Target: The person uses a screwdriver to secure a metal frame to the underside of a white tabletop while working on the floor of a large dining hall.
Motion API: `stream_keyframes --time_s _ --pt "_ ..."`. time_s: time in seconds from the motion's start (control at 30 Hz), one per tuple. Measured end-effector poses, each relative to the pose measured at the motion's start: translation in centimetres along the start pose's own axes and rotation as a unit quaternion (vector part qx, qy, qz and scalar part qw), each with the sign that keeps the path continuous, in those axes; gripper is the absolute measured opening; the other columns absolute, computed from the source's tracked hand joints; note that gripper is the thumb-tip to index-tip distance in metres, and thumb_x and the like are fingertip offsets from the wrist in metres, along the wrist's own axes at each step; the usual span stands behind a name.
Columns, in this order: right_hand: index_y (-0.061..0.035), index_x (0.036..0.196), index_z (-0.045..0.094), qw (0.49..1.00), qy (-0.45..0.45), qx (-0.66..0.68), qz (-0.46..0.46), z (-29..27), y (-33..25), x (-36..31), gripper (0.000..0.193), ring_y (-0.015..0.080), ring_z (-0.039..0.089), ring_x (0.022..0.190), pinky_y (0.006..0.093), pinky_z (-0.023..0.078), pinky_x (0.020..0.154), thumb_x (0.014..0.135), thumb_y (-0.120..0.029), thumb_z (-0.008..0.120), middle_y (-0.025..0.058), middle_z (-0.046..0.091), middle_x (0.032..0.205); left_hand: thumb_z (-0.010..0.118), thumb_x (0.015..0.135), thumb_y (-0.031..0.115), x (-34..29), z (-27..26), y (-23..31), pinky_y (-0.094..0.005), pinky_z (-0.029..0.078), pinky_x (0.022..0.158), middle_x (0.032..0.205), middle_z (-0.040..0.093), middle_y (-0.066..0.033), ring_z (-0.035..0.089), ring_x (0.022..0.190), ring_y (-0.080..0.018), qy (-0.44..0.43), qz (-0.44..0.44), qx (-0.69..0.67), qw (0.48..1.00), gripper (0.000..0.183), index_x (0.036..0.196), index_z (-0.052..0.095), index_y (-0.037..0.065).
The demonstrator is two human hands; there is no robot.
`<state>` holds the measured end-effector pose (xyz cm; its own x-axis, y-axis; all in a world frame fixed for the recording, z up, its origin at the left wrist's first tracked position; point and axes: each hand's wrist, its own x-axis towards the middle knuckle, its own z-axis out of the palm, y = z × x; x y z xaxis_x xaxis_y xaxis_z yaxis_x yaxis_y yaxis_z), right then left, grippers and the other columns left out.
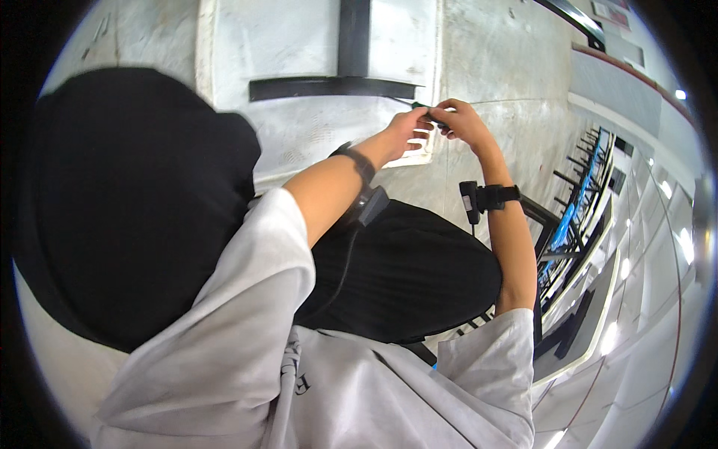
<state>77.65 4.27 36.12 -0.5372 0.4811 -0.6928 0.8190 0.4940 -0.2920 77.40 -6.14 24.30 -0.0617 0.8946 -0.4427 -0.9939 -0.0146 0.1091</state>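
Note:
My left hand (407, 135) and my right hand (460, 123) meet at the right end of a black metal bar (299, 89). Between their fingertips is a slim, dark screwdriver-like tool (420, 107), its thin shaft slanting toward the bar's end. My right hand pinches its handle end. The left thumb and index finger close on it too, while the other left fingers curl loosely. The bar joins a black upright bar (354, 37) in a T shape. Whether the tool's tip touches the bar is too small to tell.
A white board (292, 142) lies under the bars on the grey concrete floor (497, 60). My black-clad knees (404, 269) are close below my forearms. Black straps with small devices circle both wrists. To the right stand black frames with blue parts (572, 213) and a white-edged panel (580, 329).

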Motion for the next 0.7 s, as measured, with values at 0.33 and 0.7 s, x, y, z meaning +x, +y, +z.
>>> stream_keyframes --time_s 0.33,0.7 --pt "0.0009 0.091 0.052 0.999 -0.025 0.022 0.033 0.0 1.9 1.0 0.041 0.0126 0.053 0.049 0.0224 0.042 0.041 0.080 -0.038 0.051 0.0077 0.056 0.064 0.036 0.086 0.043 0.2 0.5 0.1 -0.0350 0.033 0.082 0.100 0.051 -0.0043 0.041 0.095 -0.0175 -0.018 -0.009 -0.005 1.000 0.038 0.100 0.047 0.010" --pt "0.0022 0.091 0.054 0.970 0.119 -0.184 -0.105 0.6 2.2 0.9 0.037 0.0180 0.057 0.055 0.0291 0.046 0.050 0.073 -0.029 0.060 0.0137 0.058 0.065 0.033 0.087 0.043 0.2 0.5 0.2 -0.0349 0.035 0.079 0.099 0.049 -0.0046 0.043 0.087 -0.0169 0.005 -0.006 0.020 1.000 0.042 0.103 0.048 0.008"
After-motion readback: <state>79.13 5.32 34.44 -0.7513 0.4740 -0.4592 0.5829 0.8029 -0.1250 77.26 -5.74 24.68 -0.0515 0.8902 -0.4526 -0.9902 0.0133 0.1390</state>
